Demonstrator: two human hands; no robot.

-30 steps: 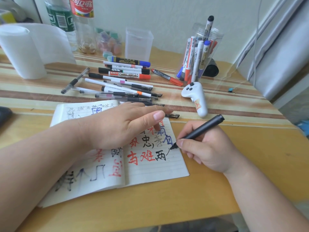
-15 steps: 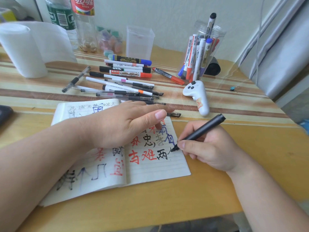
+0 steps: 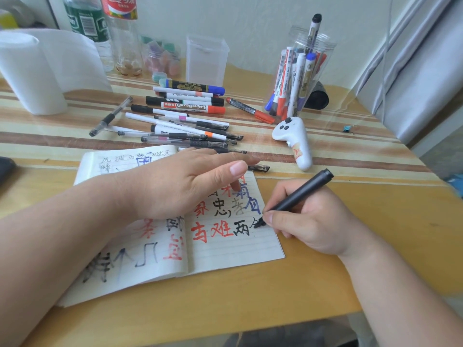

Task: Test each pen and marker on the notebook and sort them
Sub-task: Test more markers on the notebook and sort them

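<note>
Pale wood forms the desk, and a striped mat covers its far half below a plain light wall. On the near left of the desk the notebook lies open, its lined pages marked with red, black and blue characters. The black marker slants over the right page, with its tip touching the paper close to the page's right edge, just beside a black character. Beyond the notebook, loose pens and markers lie in a rough heap on the mat, and a red marker lies apart to their right. A tall clear jar at the back right holds upright markers with red, blue and black ends, one of them rising above the rim. A clear lidded box stands near the wall, and a small jar to its left holds pastel pieces too blurred to name. The right hand grips the black marker, thumb and forefinger pinched near the tip and the other fingers curled under, its heel on the desk just off the page. The left hand lies palm down on the notebook, fingers straight and close together, thumb stretched out. A white controller lies between the jar and the notebook, a paper roll stands at the far left, and two bottles stand against the wall.
</note>
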